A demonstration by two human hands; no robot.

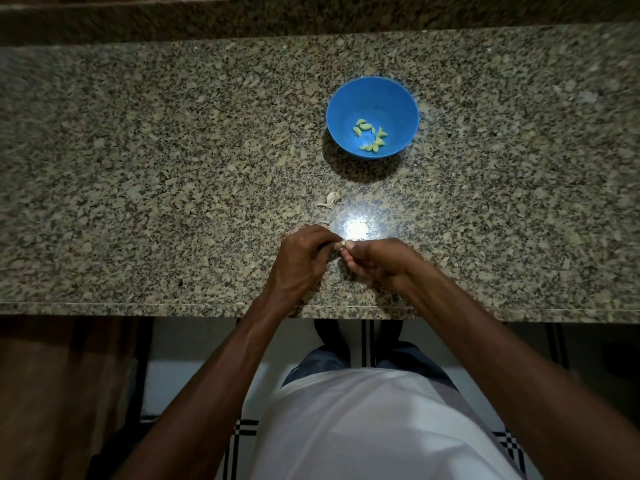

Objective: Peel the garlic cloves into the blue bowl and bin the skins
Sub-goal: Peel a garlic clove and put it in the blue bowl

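Pinching one small garlic clove point(343, 244) between them, the left hand point(300, 261) and right hand point(375, 261) meet fingertip to fingertip above the table point(138, 168). Its long axis is hidden. The blue bowl point(372, 95), holding peeled cloves point(370, 135), lies straight ahead, slightly nearer the right hand; loose skins point(329, 199) sit between. No writing is legible.

The fingers point(332, 245) hide most of the garlic clove point(343, 243).
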